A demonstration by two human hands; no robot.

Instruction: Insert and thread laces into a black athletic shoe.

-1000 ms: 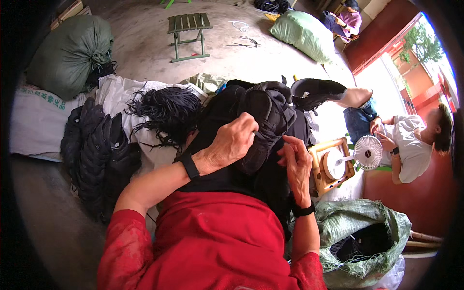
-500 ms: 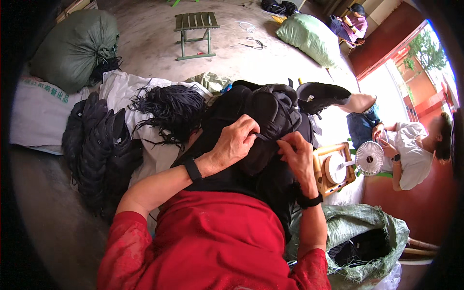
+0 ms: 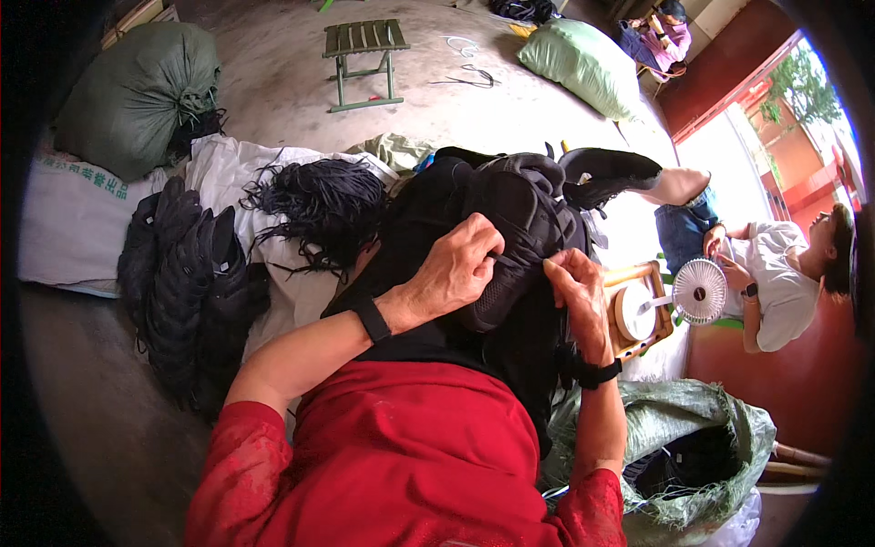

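A black shoe upper lies across my lap, over dark cloth. On its left side, my left hand is closed in a pinch, and a short bit of black shoelace shows at the fingertips. My right hand is at the upper's right side, thumb and forefinger pressed together; whatever they pinch blends into the black behind. To the left, a tangled heap of black shoelaces rests on white sheeting. Beyond it stands a nested stack of black shoe uppers.
A small fan stands on a wooden stool to my right, near a seated person. An open woven sack holds black pieces. Full sacks, a folding stool and another seated person are farther off.
My left hand has moved slightly right and my right hand slightly right and lower. Both keep their pinch. More of the shoe upper's front shows between them.
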